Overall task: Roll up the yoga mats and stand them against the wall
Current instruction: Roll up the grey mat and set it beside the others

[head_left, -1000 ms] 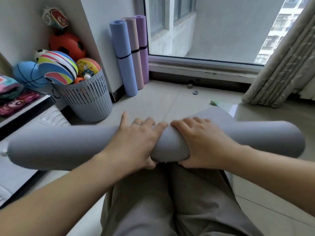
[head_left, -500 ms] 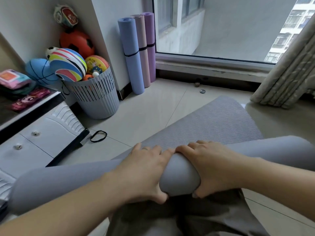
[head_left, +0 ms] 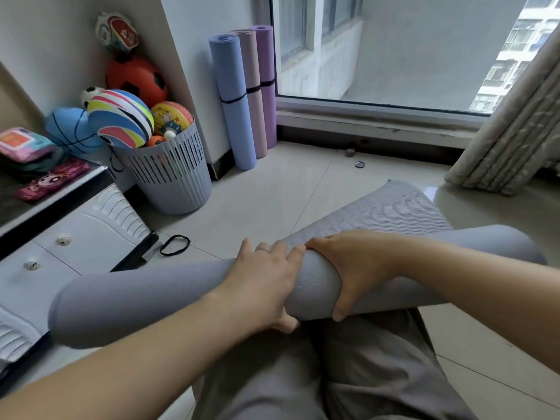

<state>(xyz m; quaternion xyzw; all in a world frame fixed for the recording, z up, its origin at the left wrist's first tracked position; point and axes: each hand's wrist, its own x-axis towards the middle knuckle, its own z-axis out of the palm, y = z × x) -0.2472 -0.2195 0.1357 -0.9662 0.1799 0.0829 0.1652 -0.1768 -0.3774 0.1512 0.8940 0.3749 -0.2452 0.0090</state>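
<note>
Two hands clasp the grey mat roll (head_left: 136, 301), left hand (head_left: 265, 283) beside right hand (head_left: 356, 265); ball basket (head_left: 178, 180) and black band (head_left: 175, 244) sit along the floor's (head_left: 272, 192) left edge, before the standing mats (head_left: 239, 101).

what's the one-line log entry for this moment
step: rolling grey mat | left hand: grips mat | right hand: grips mat | unrolled end: on floor | blue mat: upright at wall

A grey slatted basket (head_left: 172, 180) on the tiled floor (head_left: 272, 201) holds a striped ball (head_left: 121, 116) and smaller balls. A black elastic loop (head_left: 175, 244) lies beside the white drawers (head_left: 75, 237). A curtain (head_left: 509, 134) hangs at the window (head_left: 394, 47).
</note>
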